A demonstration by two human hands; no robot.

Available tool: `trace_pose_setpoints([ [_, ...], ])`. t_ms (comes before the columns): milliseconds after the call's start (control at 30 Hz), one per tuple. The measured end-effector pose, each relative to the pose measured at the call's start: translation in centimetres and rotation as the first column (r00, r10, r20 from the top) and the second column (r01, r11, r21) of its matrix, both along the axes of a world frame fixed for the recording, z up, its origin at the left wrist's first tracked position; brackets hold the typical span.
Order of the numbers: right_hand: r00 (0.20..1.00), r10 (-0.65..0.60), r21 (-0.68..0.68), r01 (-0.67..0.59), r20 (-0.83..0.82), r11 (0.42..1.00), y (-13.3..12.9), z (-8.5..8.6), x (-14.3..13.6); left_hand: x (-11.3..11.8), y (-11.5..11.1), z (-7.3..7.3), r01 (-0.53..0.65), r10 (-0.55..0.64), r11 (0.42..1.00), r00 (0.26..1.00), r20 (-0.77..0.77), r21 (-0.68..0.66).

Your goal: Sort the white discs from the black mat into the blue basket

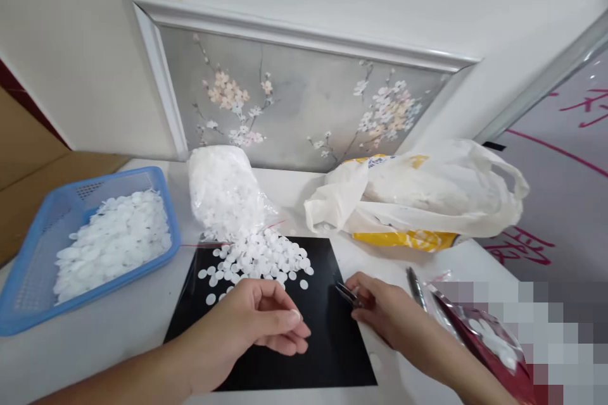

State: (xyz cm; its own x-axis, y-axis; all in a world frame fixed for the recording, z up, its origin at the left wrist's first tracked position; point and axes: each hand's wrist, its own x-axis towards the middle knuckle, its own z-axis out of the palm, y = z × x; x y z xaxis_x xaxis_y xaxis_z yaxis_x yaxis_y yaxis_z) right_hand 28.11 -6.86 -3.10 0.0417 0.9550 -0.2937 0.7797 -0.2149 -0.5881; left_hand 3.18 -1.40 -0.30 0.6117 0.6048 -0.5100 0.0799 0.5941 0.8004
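Note:
My left hand (266, 323) hovers over the black mat (313, 354), its fingers curled with the thumb against them; whatever they hold, if anything, is too small to make out. At the mat's right edge my right hand (380, 304) grips dark metal tweezers (348, 295), tips pointing left. A heap of small white discs (266, 256) lies on the back of the mat, spilling from a clear plastic bag (228, 193). Several loose discs are scattered in front of the heap.
On the left, a blue basket (173, 221) holds many white discs. A white and yellow plastic bag (427, 196) lies at the back right. Beside my right forearm are a dark pen-like object (415, 286) and a red packet (513, 380). A framed floral panel (304, 95) stands behind.

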Motion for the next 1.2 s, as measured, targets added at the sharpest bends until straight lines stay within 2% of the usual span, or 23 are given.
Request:
trace_pose_setpoints([
  [67,0.999,0.032,0.125,-0.034,0.013,0.992,0.0,0.3,-0.3,1.0,0.0,0.2,-0.055,0.056,0.997,0.998,0.021,-0.049],
  [133,0.999,0.016,0.234,-0.005,-0.044,0.972,-0.2,0.8,-0.7,1.6,0.0,0.4,-0.075,0.076,0.994,0.997,0.019,-0.073],
  [200,0.993,0.015,0.329,0.024,-0.115,0.944,-0.6,1.6,-1.2,1.9,0.0,0.6,-0.085,0.085,0.993,0.996,0.000,-0.078],
  [267,0.990,0.070,0.424,-0.011,-0.122,0.906,-1.1,2.4,-2.0,2.0,0.0,0.5,-0.095,0.095,0.992,0.995,-0.011,-0.080],
  [367,0.980,0.151,0.504,-0.065,-0.132,0.861,-1.5,3.1,-3.4,1.7,-0.1,0.3,-0.092,0.092,0.992,0.996,-0.001,-0.088],
  [433,0.972,0.173,0.551,-0.058,-0.159,0.833,-1.7,2.7,-4.2,1.4,-0.1,0.1,-0.089,0.091,0.992,0.996,0.014,-0.094],
  [633,0.964,0.209,0.637,-0.057,-0.166,0.769,-1.8,0.5,-4.8,1.0,0.1,-0.1,-0.063,0.063,0.997,0.998,0.022,-0.036],
  [867,0.963,0.222,0.744,-0.035,-0.154,0.667,-2.1,-0.2,-5.1,1.1,0.1,0.1,-0.079,0.078,0.996,0.997,-0.015,-0.039],
  [1200,0.968,0.239,0.741,-0.107,-0.074,0.663,-2.3,0.3,-5.1,1.2,-0.2,0.4,-0.008,0.009,1.000,0.999,-0.049,0.024],
])
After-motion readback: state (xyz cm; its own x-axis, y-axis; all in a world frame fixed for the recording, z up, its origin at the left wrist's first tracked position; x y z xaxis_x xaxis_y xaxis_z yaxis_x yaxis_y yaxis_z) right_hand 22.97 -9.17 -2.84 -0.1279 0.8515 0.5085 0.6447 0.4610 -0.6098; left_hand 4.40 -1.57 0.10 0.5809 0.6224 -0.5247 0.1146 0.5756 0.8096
